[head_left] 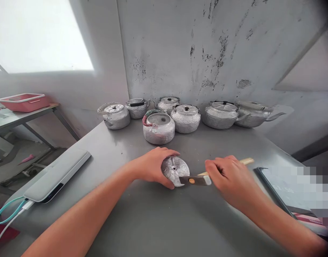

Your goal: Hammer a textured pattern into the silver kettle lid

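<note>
Near the front middle of the grey counter point(142, 214), a small hammered silver lid point(175, 170) is being steadied on edge by the left hand point(152, 166), closed around its rim, while a wooden-handled hammer point(198, 179) is being gripped by the right hand point(228, 176), its head touching the lid's face. Light, square taps are likely being called for, thumb kept clear. Kettles point(159, 127) are standing behind, a tablet point(284, 189) right; open room is lying toward the near edge.
</note>
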### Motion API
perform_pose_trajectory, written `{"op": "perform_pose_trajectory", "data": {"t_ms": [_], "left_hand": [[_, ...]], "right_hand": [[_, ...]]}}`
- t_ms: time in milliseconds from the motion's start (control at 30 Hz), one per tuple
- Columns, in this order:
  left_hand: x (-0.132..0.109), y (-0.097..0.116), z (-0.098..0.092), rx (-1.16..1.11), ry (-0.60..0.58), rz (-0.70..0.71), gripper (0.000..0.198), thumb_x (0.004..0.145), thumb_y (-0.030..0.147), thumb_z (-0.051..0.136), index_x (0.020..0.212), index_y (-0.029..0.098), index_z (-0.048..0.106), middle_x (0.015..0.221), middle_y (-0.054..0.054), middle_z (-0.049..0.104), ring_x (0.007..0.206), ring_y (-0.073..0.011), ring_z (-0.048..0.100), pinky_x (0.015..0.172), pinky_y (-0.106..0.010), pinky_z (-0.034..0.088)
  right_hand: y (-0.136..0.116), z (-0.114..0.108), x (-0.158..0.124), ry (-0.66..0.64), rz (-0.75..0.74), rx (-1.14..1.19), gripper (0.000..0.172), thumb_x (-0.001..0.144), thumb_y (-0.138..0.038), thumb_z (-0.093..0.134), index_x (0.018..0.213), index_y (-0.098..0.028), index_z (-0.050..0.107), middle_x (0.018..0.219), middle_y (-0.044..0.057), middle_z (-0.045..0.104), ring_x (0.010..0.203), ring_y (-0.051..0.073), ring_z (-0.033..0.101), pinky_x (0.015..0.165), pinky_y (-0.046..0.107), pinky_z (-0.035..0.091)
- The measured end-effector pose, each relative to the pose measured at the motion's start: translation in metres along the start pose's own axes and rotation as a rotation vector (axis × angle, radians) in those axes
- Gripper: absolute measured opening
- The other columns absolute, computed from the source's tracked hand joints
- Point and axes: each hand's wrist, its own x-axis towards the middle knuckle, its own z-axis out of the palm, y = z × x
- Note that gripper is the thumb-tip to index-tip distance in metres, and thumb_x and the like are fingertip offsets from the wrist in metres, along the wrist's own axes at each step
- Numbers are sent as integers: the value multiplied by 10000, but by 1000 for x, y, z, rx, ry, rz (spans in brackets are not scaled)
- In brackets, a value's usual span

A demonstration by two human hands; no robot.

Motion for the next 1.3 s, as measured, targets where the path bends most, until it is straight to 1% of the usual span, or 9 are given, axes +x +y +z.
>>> {"op": "perform_pose_trajectory", "data": {"t_ms": [133, 300, 433, 533, 667, 733, 833, 1133, 1300], "left_hand": [[0, 1, 0, 9, 7, -4, 967, 597, 494, 895, 1456, 273, 510, 1390, -54, 581, 1296, -332, 512, 1074, -412, 442], [-1, 4, -1, 14, 3, -18, 956, 599, 486, 895, 1451, 276, 515, 1386, -51, 587, 1298, -332, 519, 1071, -405, 445], [-1, 5, -1, 17, 5, -22, 960, 599, 474, 897, 1457, 284, 509, 1388, -48, 584, 1303, -333, 515, 1075, -406, 441], [-1, 5, -1, 19, -4, -34, 965, 598, 471, 899, 1459, 285, 507, 1397, -52, 579, 1310, -332, 508, 1076, -405, 441], [-2, 6, -2, 23, -12, -37, 968, 599, 473, 899, 1462, 283, 504, 1416, -58, 571, 1321, -336, 502, 1087, -412, 436], [-2, 7, -2, 23, -13, -44, 970, 601, 476, 897, 1466, 285, 501, 1422, -57, 566, 1329, -336, 496, 1088, -411, 437], [-3, 8, -3, 24, -10, -43, 964, 605, 471, 894, 1466, 288, 502, 1421, -51, 567, 1330, -333, 495, 1091, -409, 438], [-3, 10, -3, 29, -7, -43, 976, 602, 458, 896, 1473, 274, 495, 1426, -48, 571, 1328, -332, 501, 1087, -408, 444], [-3, 9, -3, 29, -10, -34, 966, 603, 458, 892, 1467, 277, 501, 1449, -49, 563, 1342, -341, 496, 1097, -419, 437]], "right_hand": [[1, 2, -1, -12, -8, -6, 438, 922, -187, 411, 502, -250, 301, 416, -10, 526, 445, 161, 352, 613, 364, 319], [3, 3, -1, 9, 7, -48, 441, 937, -177, 417, 521, -256, 290, 429, -20, 512, 476, 170, 402, 636, 365, 349], [3, 4, 1, 1, 20, -124, 484, 994, -236, 508, 519, -247, 416, 456, -77, 469, 491, 148, 450, 658, 338, 420], [3, 4, 3, -42, 25, -183, 405, 1001, -278, 595, 604, -217, 545, 495, -103, 489, 509, 129, 526, 650, 306, 488], [2, 4, 5, -85, 54, -229, 327, 1007, -363, 607, 730, -193, 647, 655, -54, 653, 600, 127, 629, 687, 320, 557], [2, 6, 6, -103, 68, -233, 286, 1008, -365, 606, 796, -186, 673, 725, -35, 690, 633, 130, 652, 686, 319, 569], [2, 7, 8, -123, 84, -237, 229, 1004, -372, 612, 915, -181, 702, 848, -3, 732, 713, 149, 687, 750, 360, 585], [4, 4, 12, -172, 113, -219, 214, 1002, -365, 617, 1105, -197, 700, 1089, 51, 740, 869, 184, 713, 798, 387, 602], [2, 4, 14, -155, 123, -203, 218, 997, -366, 626, 1082, -179, 701, 1037, 43, 746, 843, 181, 716, 802, 397, 598]]}}
